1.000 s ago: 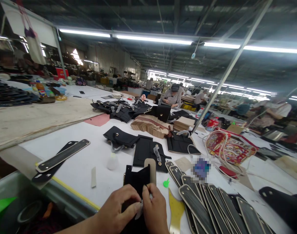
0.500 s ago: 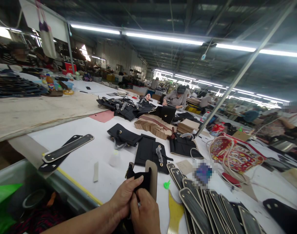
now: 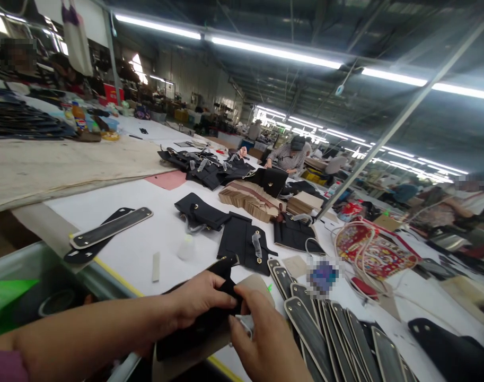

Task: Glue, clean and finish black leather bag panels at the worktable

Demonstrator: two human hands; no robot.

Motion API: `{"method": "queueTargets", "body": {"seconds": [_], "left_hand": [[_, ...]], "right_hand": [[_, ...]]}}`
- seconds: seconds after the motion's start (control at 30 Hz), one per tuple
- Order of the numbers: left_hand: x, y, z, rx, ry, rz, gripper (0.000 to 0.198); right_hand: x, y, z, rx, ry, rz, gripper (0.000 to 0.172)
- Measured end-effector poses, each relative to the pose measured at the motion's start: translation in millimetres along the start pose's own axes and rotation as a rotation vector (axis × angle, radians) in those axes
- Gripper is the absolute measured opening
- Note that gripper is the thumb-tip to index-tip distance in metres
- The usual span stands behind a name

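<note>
My left hand [image 3: 204,297] grips the upper edge of a black bag piece [image 3: 190,334] with a beige edge. My right hand [image 3: 267,334] has thumb and fingers closed round the same piece's right side, where a beige flap [image 3: 258,285] sticks out. A bit of clear plastic wrap [image 3: 246,321] shows between the right thumb and fingers. The piece is tilted at the table's front edge, its lower part partly hidden by my left forearm. Right of my hands lies a fanned stack of long black strips [image 3: 317,331] with pale edges and metal eyelets.
Beyond my hands lie black bag parts [image 3: 237,241] with plastic-wrapped hardware and stacked brown cards [image 3: 242,199]. Two strips [image 3: 112,227] rest at left, above a grey bin [image 3: 23,260]. A slanted pole [image 3: 369,148] rises at right, by a red patterned bag [image 3: 375,246]. A co-worker [image 3: 289,154] sits across.
The bag piece has turned and spread to the lower left. My right hand has shifted right and loosened from a fist to a grip with thumb and fingers; the beige flap has tipped right.
</note>
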State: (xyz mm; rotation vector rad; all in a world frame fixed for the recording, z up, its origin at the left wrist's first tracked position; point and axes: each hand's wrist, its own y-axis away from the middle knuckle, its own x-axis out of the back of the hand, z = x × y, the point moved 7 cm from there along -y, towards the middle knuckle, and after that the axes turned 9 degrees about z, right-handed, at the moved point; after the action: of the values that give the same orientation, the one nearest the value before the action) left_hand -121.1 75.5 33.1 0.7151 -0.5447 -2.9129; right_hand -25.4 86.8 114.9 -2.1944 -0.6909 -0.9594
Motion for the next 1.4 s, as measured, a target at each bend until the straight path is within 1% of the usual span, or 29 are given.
{"method": "queueTargets", "body": {"seconds": [0.07, 0.1, 0.2, 0.27, 0.3, 0.37, 0.43, 0.5, 0.6, 0.77, 0.8, 0.87, 0.97, 1.07, 1.17, 1.23, 1.3, 1.4], "left_hand": [[8.9, -2, -12, 0.094, -0.097, -0.013, 0.021], [14.0, -5, -22, 0.146, -0.135, -0.004, 0.021], [24.3, -22, -67, 0.297, -0.197, 0.036, 0.018], [24.5, -35, -99, 0.369, -0.19, 0.051, 0.013], [22.4, -41, -114, 0.397, -0.179, 0.047, 0.011], [16.4, -49, -135, 0.429, -0.164, 0.022, 0.009], [10.9, -53, -146, 0.434, -0.151, -0.009, 0.012], [8.5, -54, -148, 0.423, -0.144, -0.026, 0.014], [9.2, -53, -147, 0.423, -0.145, -0.034, 0.015], [10.7, -52, -146, 0.46, -0.142, -0.038, 0.015], [10.9, -52, -146, 0.459, -0.143, -0.038, 0.015], [11.2, -53, -146, 0.455, -0.149, -0.04, 0.012], [10.1, -55, -145, 0.426, -0.152, -0.072, 0.01], [9.0, -57, -144, 0.381, -0.176, -0.1, 0.008], [9.0, -57, -145, 0.386, -0.193, -0.101, 0.006], [8.9, -56, -146, 0.4, -0.179, -0.104, 0.005], [9.3, -56, -147, 0.405, -0.166, -0.106, 0.007], [9.2, -55, -147, 0.419, -0.152, -0.131, 0.012]], "right_hand": [[-10, 5, 11, -0.07, -0.01, -0.057, 0.037], [-18, 9, 22, -0.132, -0.029, -0.087, 0.035], [-49, 28, 65, -0.342, -0.123, -0.172, 0.021], [-66, 46, 93, -0.423, -0.173, -0.179, 0.013], [-71, 56, 104, -0.441, -0.189, -0.169, 0.012], [-76, 75, 119, -0.457, -0.231, -0.143, 0.021], [-74, 92, 125, -0.466, -0.284, -0.127, 0.031], [-71, 104, 126, -0.468, -0.323, -0.126, 0.034], [-68, 111, 127, -0.439, -0.347, -0.118, 0.032], [-63, 112, 138, -0.409, -0.221, 0.016, 0.016], [-62, 111, 137, -0.385, -0.201, 0.031, 0.015], [-64, 108, 131, -0.336, -0.175, 0.016, 0.014], [-71, 95, 120, -0.281, -0.112, -0.027, 0.013], [-81, 81, 114, -0.247, -0.08, -0.003, 0.01], [-84, 80, 117, -0.277, -0.097, 0.051, 0.007], [-84, 89, 120, -0.306, -0.088, 0.037, 0.006], [-83, 97, 124, -0.342, -0.087, -0.004, 0.008], [-82, 98, 124, -0.366, -0.108, -0.018, 0.008]]}}
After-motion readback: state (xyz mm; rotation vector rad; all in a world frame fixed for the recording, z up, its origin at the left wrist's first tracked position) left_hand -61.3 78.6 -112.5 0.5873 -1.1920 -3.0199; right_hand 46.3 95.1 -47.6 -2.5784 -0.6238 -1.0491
